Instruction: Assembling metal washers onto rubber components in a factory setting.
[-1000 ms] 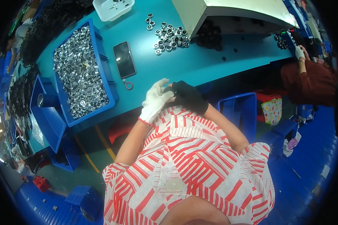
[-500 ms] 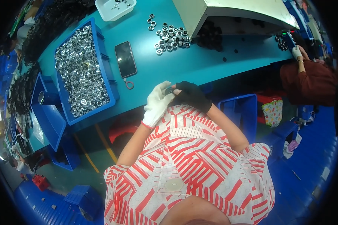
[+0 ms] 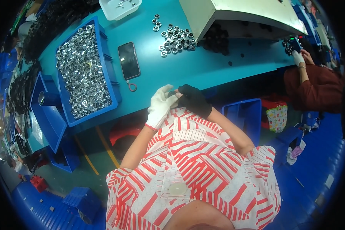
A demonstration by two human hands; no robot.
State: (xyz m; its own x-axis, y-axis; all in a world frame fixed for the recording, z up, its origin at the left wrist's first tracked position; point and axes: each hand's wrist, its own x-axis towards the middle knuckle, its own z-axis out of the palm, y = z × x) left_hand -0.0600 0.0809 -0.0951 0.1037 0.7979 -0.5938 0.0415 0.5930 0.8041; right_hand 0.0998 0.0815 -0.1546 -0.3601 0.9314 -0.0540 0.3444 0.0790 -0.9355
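Pinching a small, dark, round piece (image 3: 172, 93) between our fingers, we hold it at the near edge of the smooth turquoise counter (image 3: 153, 63). Our left hand (image 3: 159, 102), in a white knit glove, closes on it from the left; our right hand (image 3: 194, 101), in a black glove with bare fingertips, closes on it from the right. The two meet around the piece and hide much of it, so we cannot tell its exact seating. To handle it well, we judge it best to steady it with the gloved left fingers, feel its rim with the bare right fingertips, and press evenly so that it does not tilt or slip. Staying over the counter seems safer than over our lap. To the left stands a blue plastic tray (image 3: 92, 115) full of shiny silver rings (image 3: 84, 73); farther off lies a loose cluster of silver-and-black round pieces (image 3: 176, 40).
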